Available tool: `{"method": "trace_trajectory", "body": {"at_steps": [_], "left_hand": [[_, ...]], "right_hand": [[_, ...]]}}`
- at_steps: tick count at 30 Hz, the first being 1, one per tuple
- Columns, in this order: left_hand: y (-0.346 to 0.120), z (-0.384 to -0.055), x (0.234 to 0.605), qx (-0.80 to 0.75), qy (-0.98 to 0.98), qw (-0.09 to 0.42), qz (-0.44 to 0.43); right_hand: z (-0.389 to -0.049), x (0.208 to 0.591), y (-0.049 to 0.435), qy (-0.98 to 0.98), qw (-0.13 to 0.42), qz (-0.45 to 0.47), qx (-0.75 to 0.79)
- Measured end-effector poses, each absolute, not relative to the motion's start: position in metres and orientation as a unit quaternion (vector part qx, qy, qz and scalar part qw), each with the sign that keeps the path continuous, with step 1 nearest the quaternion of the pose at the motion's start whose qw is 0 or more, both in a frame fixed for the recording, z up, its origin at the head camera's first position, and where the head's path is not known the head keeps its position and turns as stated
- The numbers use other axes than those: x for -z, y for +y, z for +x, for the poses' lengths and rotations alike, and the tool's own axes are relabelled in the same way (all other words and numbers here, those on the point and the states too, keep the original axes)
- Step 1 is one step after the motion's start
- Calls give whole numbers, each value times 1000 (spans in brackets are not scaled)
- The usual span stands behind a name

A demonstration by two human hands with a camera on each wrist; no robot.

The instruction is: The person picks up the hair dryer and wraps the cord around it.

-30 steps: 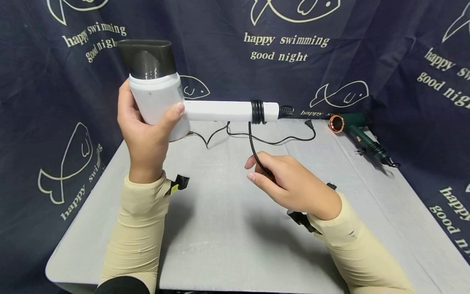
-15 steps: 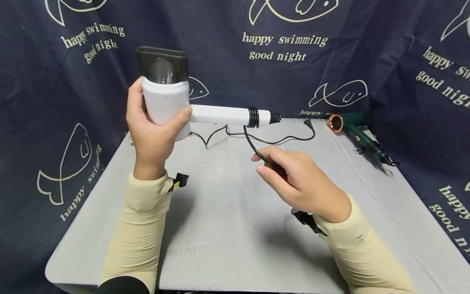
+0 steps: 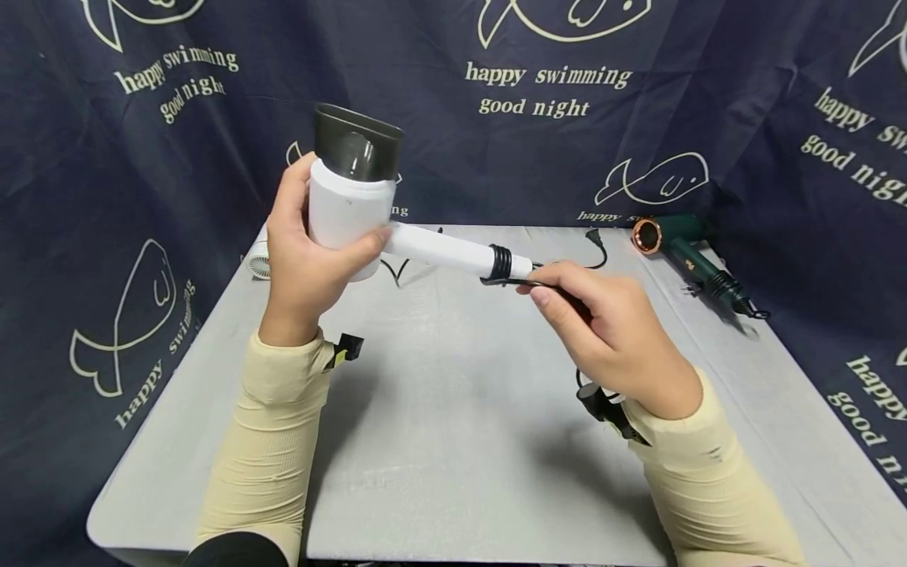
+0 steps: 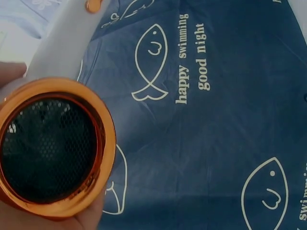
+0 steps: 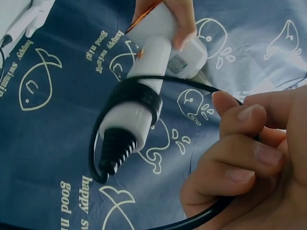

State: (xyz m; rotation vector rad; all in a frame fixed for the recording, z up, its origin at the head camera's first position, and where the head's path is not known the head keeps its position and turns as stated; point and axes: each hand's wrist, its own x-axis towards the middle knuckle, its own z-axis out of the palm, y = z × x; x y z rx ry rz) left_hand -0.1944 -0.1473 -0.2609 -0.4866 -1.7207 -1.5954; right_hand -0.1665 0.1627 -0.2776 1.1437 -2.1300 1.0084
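My left hand (image 3: 301,252) grips the body of a white hair dryer (image 3: 347,209), whose dark nozzle (image 3: 357,150) points up. The handle slants down to the right, with black cord (image 3: 501,261) wound in several turns near its end. My right hand (image 3: 612,331) holds the free length of that cord between curled fingers, close to the handle's tip. In the right wrist view, a loop of the cord (image 5: 189,82) runs from the coils to the fingers and on below the hand. The dryer's copper-coloured rear ring (image 4: 109,143) faces the left wrist camera.
A dark green hair dryer (image 3: 690,260) lies at the table's back right. Behind my left hand is part of another white hair dryer (image 3: 258,260); a black plug (image 3: 595,236) lies at the back. Dark blue fabric with fish prints (image 3: 439,157) surrounds the white-covered table (image 3: 439,472).
The held hair dryer has shifted right, and its handle has tilted downward. My right hand has moved right and up with the cord, to the handle's end. More of the rear white dryer shows.
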Motion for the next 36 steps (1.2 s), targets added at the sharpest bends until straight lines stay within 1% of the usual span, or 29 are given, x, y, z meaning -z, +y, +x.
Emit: {"method": "trace_trajectory", "body": {"at_steps": [7,14,17,25,30,36], "left_hand": [[-147,-195,262,599,-674,353,-250],[-146,-195,262,597,-669,349,-274],[-146,-194,261,595,-667,344,-288],[-148,-188,260,624,-647,324,-295],[-153,-188,262,643,-633,318,-293],[-154,-187,262,656,-611,324,-303]], "right_hand": [[-176,279,169,-780,262,399,-406],[-190,283,172,-770,262,383,-439],[-194,285,173,-766,251,375,-458],[-201,291,173,-761,196,360,-504],[-200,293,170,-757,143,369,-519],[-200,294,169,-758,81,381,-524]]}}
